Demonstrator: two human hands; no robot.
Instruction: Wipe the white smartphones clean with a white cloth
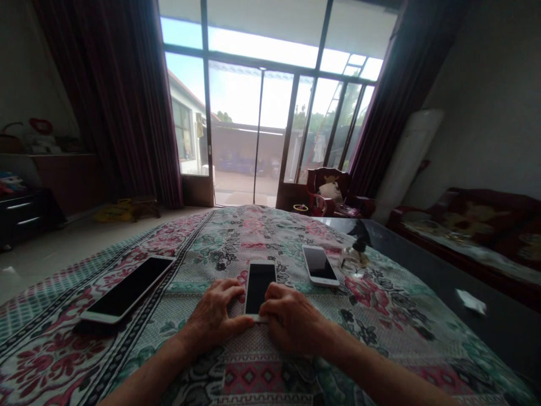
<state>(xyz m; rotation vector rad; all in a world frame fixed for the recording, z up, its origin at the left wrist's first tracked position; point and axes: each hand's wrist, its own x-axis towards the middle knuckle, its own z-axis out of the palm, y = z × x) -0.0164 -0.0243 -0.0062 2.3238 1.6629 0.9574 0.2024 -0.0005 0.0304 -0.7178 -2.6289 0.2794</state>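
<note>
A white smartphone (257,286) with a dark screen lies flat on the flowered cloth, between both hands. My left hand (216,313) is closed around its lower left side, fingers bent by the edge and thumb at the bottom corner. Curled over the phone's lower right part is my right hand (291,317), its fingers pressed together on the screen; anything inside them is hidden. To the right lies a second white smartphone (320,265), screen dark. A larger white phone or small tablet (129,287) rests slantwise at the left.
A clear glass bottle (354,260) with a dark top stands right of the second phone. The patterned cloth (372,349) covers the surface. A crumpled white paper (471,301) lies on the dark tabletop (439,282) at right. Beyond are a wooden chair (327,189) and glass doors.
</note>
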